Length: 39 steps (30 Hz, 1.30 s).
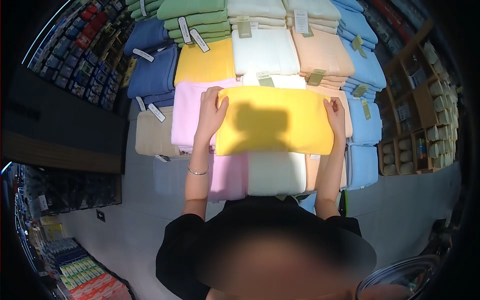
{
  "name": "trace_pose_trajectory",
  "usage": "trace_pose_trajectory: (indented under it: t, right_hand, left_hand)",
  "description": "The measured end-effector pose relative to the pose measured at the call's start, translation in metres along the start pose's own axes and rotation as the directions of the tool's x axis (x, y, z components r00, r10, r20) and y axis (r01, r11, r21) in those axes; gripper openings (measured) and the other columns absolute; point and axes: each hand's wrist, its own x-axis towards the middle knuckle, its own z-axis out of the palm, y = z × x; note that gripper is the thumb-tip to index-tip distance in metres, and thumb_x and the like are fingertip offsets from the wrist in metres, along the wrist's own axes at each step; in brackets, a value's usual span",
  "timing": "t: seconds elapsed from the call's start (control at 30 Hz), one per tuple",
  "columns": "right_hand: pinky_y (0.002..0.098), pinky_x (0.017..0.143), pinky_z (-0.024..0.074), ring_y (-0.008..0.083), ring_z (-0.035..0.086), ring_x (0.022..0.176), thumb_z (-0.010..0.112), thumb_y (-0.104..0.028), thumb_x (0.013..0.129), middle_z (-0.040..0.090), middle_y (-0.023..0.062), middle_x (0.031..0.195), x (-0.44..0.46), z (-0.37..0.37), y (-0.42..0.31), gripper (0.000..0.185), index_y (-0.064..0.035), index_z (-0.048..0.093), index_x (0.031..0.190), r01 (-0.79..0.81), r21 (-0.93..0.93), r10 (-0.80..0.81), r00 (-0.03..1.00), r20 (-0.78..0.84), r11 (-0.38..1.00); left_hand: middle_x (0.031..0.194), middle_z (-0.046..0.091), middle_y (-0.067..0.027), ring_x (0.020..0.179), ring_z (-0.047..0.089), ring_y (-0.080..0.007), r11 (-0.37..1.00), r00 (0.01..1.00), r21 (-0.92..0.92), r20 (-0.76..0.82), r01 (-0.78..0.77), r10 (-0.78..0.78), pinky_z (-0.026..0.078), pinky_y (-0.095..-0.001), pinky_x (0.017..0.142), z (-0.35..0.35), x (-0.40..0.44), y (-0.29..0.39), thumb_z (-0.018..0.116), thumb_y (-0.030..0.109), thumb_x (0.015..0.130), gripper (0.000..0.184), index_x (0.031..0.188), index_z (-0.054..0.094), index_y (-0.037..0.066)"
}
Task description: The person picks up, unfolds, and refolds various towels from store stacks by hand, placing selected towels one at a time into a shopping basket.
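Note:
A yellow towel (310, 120) is stretched wide between my two hands, in front of the stacked towels. My left hand (212, 111) grips its upper left corner, with the thumb on the near face and the fingers behind. At the opposite upper corner my right hand (336, 114) pinches the edge. A dark shadow falls across the middle of the cloth. Behind its left side lies a folded pink towel (187, 112). Light blue towels (364, 122) are stacked just right of my right hand. What lies directly behind the yellow towel is hidden.
Folded towels in green (195, 10), white (265, 52), peach (325, 55), navy (152, 70) and beige (155, 132) rise in tiers, several with tags. A wooden shelf (422, 110) stands right. Packed racks (75, 55) line the left. Grey floor (145, 187) surrounds the display.

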Motion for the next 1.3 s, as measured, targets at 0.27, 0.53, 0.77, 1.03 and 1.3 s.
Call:
trace_pose_trajectory:
  t: [0.27, 0.53, 0.77, 1.03, 1.3]
  right_hand:
    - [0.0202, 0.068, 0.0461, 0.0087, 0.054, 0.079, 0.068, -0.001, 0.078, 0.056, 0.0031, 0.088, -0.007, -0.003, -0.020, 0.033, 0.0009, 0.053, 0.107, -0.067, 0.287, 0.002, 0.976, 0.219, 0.956]
    - [0.0229, 0.078, 0.0471, 0.0115, 0.057, 0.089, 0.062, 0.006, 0.079, 0.060, 0.0056, 0.096, -0.013, -0.008, -0.019, 0.028, 0.0029, 0.056, 0.106, -0.059, 0.466, -0.055, 0.972, 0.228, 0.883]
    - [0.0227, 0.076, 0.0472, 0.0108, 0.057, 0.085, 0.058, -0.003, 0.087, 0.060, 0.0050, 0.095, -0.015, -0.008, -0.020, 0.020, 0.0036, 0.057, 0.105, -0.190, 0.484, 0.078, 0.967, 0.242, 0.854]
    - [0.0207, 0.070, 0.0467, 0.0080, 0.057, 0.079, 0.058, -0.003, 0.086, 0.059, 0.0037, 0.087, -0.014, -0.009, -0.015, 0.012, 0.0021, 0.057, 0.097, -0.200, 0.498, 0.079, 0.964, 0.254, 0.844]
    - [0.0205, 0.070, 0.0466, 0.0081, 0.056, 0.080, 0.060, -0.004, 0.085, 0.059, 0.0035, 0.087, -0.013, 0.002, -0.032, 0.014, 0.0012, 0.057, 0.098, -0.129, 0.411, 0.074, 0.986, 0.146, 0.903]
  left_hand:
    - [0.107, 0.052, -0.0114, 0.090, 0.052, -0.0202, 0.926, 0.995, -0.372, -0.048, 0.064, -0.088, 0.046, -0.0285, 0.076, 0.001, -0.006, -0.011, 0.062, -0.006, 0.066, 0.020, 0.084, 0.054, -0.001]
    - [0.118, 0.045, -0.0131, 0.109, 0.051, -0.0224, 0.851, 0.995, -0.519, -0.088, -0.081, 0.041, 0.049, -0.0284, 0.086, 0.000, -0.010, 0.004, 0.059, -0.012, 0.066, 0.019, 0.079, 0.052, 0.000]
    - [0.098, 0.058, -0.0117, 0.084, 0.058, -0.0124, 0.835, 0.976, -0.525, -0.032, 0.166, -0.214, 0.050, -0.0240, 0.076, 0.002, -0.010, 0.005, 0.066, -0.008, 0.072, 0.013, 0.076, 0.054, -0.004]
    - [0.086, 0.059, -0.0075, 0.072, 0.055, -0.0076, 0.817, 0.955, -0.574, -0.203, 0.062, -0.215, 0.045, -0.0189, 0.066, -0.002, -0.010, 0.014, 0.067, -0.007, 0.075, 0.010, 0.077, 0.057, -0.006]
    - [0.090, 0.060, -0.0097, 0.070, 0.054, -0.0090, 0.879, 0.903, -0.312, -0.120, 0.360, -0.412, 0.047, -0.0209, 0.066, 0.013, 0.001, -0.011, 0.065, -0.006, 0.072, 0.010, 0.078, 0.057, -0.007]
